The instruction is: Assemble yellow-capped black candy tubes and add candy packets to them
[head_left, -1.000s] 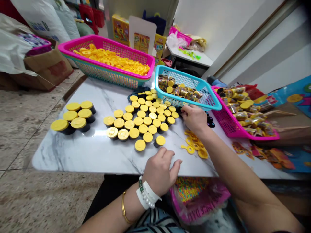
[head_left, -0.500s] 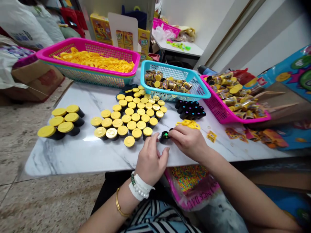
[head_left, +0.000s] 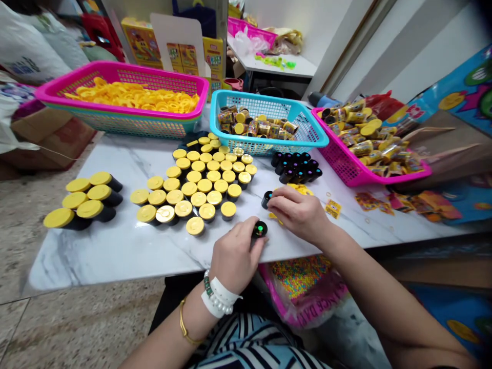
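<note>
My left hand point(head_left: 235, 251) grips a small black plastic container point(head_left: 260, 229) between thumb and fingers, tilted so its open mouth faces me with a bright green piece inside. My right hand point(head_left: 300, 212) has its fingers pinched together at the edge of a second black container point(head_left: 265, 200), which has a blue piece at its mouth. Small yellow plastic pieces point(head_left: 302, 188) lie behind and under the right fingers. Left of my hands, several black containers with round yellow lids point(head_left: 198, 198) stand in a cluster. A group of open black containers point(head_left: 296, 166) stands farther back.
Along the back are a pink basket point(head_left: 126, 66) of yellow plastic pieces, a blue basket point(head_left: 269, 98) and a pink basket point(head_left: 342, 161) of wrapped containers. More yellow-lidded containers point(head_left: 90, 209) stand far left. Colourful wrappers point(head_left: 403, 202) lie right. A bag of coloured beads point(head_left: 302, 279) sits below the table edge.
My left hand has taken hold of the green-filled black container and tilted it towards me. My right hand has shifted slightly away from it. The view has turned a little.
</note>
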`<state>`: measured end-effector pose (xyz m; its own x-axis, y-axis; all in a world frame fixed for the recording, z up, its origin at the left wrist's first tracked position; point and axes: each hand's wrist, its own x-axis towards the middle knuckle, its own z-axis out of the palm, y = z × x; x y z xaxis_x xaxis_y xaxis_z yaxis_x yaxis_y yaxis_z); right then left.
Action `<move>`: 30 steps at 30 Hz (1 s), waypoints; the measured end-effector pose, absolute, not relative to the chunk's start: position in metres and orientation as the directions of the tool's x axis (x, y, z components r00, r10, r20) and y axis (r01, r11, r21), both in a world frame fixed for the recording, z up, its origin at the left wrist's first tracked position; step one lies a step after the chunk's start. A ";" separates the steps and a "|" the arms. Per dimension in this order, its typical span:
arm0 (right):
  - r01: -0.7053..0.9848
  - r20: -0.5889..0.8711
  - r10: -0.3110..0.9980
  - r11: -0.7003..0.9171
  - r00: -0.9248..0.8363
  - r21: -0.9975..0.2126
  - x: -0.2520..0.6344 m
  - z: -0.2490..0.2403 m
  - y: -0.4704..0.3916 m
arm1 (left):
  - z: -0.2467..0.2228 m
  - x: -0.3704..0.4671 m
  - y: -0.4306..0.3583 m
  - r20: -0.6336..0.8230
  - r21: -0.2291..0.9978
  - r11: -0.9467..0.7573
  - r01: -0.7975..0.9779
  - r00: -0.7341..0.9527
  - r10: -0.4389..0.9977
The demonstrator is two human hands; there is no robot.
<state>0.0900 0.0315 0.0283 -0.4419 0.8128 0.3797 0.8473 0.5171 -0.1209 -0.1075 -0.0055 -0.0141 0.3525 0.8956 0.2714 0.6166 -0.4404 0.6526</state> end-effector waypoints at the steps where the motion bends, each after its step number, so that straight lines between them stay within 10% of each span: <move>1: 0.853 0.426 0.808 0.503 -0.407 -0.138 0.092 0.031 0.029 | -0.015 -0.108 -0.007 0.281 0.657 -0.445 0.608 0.350 0.893; 6: 0.909 0.507 0.840 0.347 -0.191 -0.232 0.103 0.031 0.001 | -0.016 -0.109 -0.005 0.312 0.682 -0.451 0.575 0.329 0.891; 10: 0.964 0.310 0.920 0.262 -0.240 -0.031 0.098 0.008 -0.028 | -0.016 -0.110 -0.006 0.312 0.687 -0.448 0.571 0.325 0.893; 20: 0.874 0.185 0.856 0.482 -0.483 0.054 0.072 0.013 -0.056 | -0.016 -0.110 -0.007 0.273 0.723 -0.416 0.552 0.325 0.905; 24: 0.853 0.179 0.888 0.458 -0.424 -0.251 0.079 0.025 -0.054 | -0.013 -0.113 -0.009 0.255 0.740 -0.408 0.535 0.339 0.906; 30: 0.377 -0.148 0.988 -0.122 -0.042 -0.918 0.069 0.036 -0.037 | -0.012 -0.115 -0.008 0.243 0.728 -0.420 0.543 0.368 0.897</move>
